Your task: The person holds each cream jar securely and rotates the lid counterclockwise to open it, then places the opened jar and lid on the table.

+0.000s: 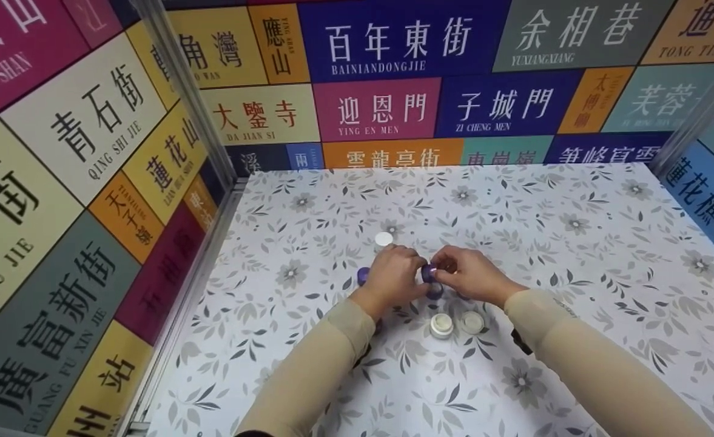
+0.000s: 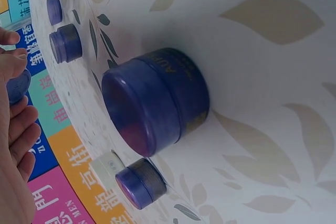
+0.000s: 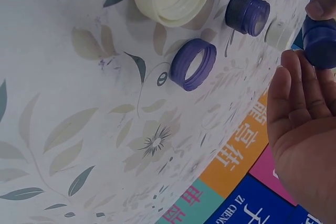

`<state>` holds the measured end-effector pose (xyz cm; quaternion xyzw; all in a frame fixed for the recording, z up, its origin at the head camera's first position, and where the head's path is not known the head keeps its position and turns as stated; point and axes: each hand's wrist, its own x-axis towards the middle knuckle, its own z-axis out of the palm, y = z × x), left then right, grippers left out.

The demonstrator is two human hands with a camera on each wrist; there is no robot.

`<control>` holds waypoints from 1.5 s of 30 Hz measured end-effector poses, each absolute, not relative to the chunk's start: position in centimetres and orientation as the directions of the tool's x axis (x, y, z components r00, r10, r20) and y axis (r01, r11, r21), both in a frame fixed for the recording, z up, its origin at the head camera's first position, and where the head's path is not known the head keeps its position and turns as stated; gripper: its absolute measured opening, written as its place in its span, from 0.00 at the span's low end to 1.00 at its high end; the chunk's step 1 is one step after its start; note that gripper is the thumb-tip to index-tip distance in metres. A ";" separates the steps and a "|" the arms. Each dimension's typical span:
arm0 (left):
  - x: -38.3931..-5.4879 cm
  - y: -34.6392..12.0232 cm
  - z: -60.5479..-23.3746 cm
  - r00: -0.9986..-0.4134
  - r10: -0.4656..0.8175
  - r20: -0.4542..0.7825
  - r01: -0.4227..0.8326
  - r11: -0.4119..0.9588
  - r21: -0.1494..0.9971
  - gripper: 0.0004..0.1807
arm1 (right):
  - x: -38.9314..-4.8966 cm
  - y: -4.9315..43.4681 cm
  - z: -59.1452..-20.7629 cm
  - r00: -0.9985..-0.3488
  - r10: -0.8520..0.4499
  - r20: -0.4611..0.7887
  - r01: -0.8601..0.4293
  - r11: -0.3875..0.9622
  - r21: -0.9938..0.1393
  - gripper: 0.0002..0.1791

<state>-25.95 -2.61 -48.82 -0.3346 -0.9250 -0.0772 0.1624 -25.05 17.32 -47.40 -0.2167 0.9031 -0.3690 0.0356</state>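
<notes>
Both hands meet over the middle of the table. Between them is a small purple jar (image 3: 320,43), partly cut off at the right wrist view's edge. My right hand (image 1: 475,276) pinches it at the fingertips, while my left hand (image 1: 396,276) grips it from the other side. Below them sits an open purple jar (image 3: 247,11) with a threaded neck. A purple ring-shaped lid (image 3: 194,64) lies close by, under the right hand. In the left wrist view, a larger purple jar (image 2: 157,103) stands under the left forearm, with another purple jar (image 2: 140,183) farther off.
Toward me, an open white jar (image 1: 441,326) stands beside a pale lid (image 1: 472,323). Beyond the left hand is a small white-topped jar (image 1: 384,240). A leaf-patterned cloth covers the table (image 1: 520,382), with sign-printed walls (image 1: 393,42) behind and at both sides.
</notes>
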 end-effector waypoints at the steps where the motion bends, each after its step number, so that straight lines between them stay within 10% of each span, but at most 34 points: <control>1: -25.9 -2.6 -48.8 -0.721 0.594 0.355 0.646 0.763 0.035 0.19 | -25.0 17.3 -47.4 -0.904 -0.417 0.094 -0.362 0.630 -0.687 0.12; 45: -25.9 -2.9 -49.0 -0.703 0.605 0.375 0.658 0.753 0.018 0.19 | -24.8 17.0 -47.1 -0.912 -0.403 0.078 -0.341 0.639 -0.690 0.10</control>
